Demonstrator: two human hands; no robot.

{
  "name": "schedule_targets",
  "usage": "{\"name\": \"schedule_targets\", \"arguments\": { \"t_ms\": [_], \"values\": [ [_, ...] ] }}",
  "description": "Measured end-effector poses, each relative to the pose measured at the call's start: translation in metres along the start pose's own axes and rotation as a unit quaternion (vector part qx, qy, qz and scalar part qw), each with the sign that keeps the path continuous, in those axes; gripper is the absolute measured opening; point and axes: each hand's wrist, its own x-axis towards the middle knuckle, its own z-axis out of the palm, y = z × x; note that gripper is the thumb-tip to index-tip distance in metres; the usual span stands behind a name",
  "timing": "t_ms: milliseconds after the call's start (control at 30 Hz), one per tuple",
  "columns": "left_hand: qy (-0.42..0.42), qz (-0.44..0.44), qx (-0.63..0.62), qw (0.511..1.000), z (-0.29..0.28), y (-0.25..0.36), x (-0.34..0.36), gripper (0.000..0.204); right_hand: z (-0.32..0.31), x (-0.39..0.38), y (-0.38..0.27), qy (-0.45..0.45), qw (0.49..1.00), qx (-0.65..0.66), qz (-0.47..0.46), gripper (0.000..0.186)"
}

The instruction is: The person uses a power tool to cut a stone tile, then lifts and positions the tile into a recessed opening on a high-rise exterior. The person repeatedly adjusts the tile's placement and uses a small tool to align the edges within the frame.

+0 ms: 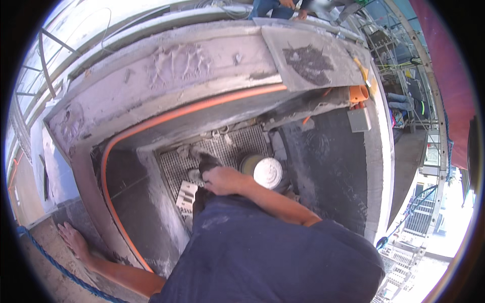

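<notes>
My left hand lies with spread fingers on the grey ledge at the left, holding nothing. In front of my body, my right hand is curled against something dark; its kind and whatever the fingers enclose cannot be made out. To the right of that hand stands a round tub with a whitish, dusty top. Below and left of the hand lies a pale block with rectangular openings. Both rest low in the recess, by a ribbed grey grate.
Dark panels wall the recess, and an orange pipe follows its rim. A wide orange pipe end sits at the upper right. Blue rope crosses the lower left. Scaffolding rises at right. Another person is at the top.
</notes>
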Motion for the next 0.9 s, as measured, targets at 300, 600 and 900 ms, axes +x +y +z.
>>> {"name": "schedule_targets", "arguments": {
  "t_ms": [300, 600, 900],
  "values": [
    [0.016, -0.117, -0.017, 0.993, -0.021, 0.161, -0.02, 0.065, -0.136, -0.032, -0.026, -0.069, 0.989, 0.081, -0.103, 0.037],
    [0.015, -0.071, 0.017, 0.997, 0.007, 0.06, 0.021, 0.066, -0.514, -0.109, -0.009, 0.593, 0.634, -0.483, -0.114, 0.059],
    [0.114, 0.076, 0.155, 0.978, 0.017, 0.063, -0.005, 0.059, -0.653, -0.099, 0.216, 0.337, 0.849, -0.29, 0.285, 0.065]
  ]
}}
